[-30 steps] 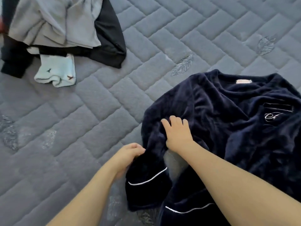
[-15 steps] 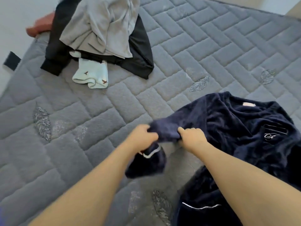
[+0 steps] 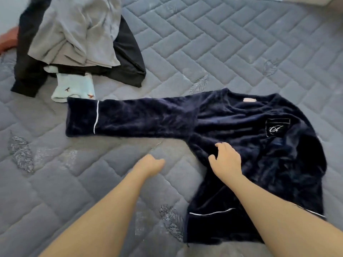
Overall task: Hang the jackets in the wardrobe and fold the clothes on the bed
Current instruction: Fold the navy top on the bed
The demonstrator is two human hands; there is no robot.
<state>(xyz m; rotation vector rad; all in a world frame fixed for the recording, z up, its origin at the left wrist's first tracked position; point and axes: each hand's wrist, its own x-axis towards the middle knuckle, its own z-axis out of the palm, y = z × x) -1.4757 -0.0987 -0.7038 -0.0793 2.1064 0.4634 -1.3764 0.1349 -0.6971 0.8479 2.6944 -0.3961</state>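
Note:
A dark navy fleece top with white piping lies face up on the grey quilted bed. Its left sleeve stretches out flat toward the left. My right hand rests on the top's left side below the armpit, fingers loosely bent, not gripping. Over the bare quilt just left of the top sits my left hand, fingers loosely curled, holding nothing.
At the back left lies a pile of clothes: a grey garment on top of a black one, with a pale blue piece at its front. A reddish object sits at the bed's far left edge.
Both hands had hold of the navy sleeve; they spread it out flat to the left and let go. My left hand drew back, my right moved onto the body of the top.

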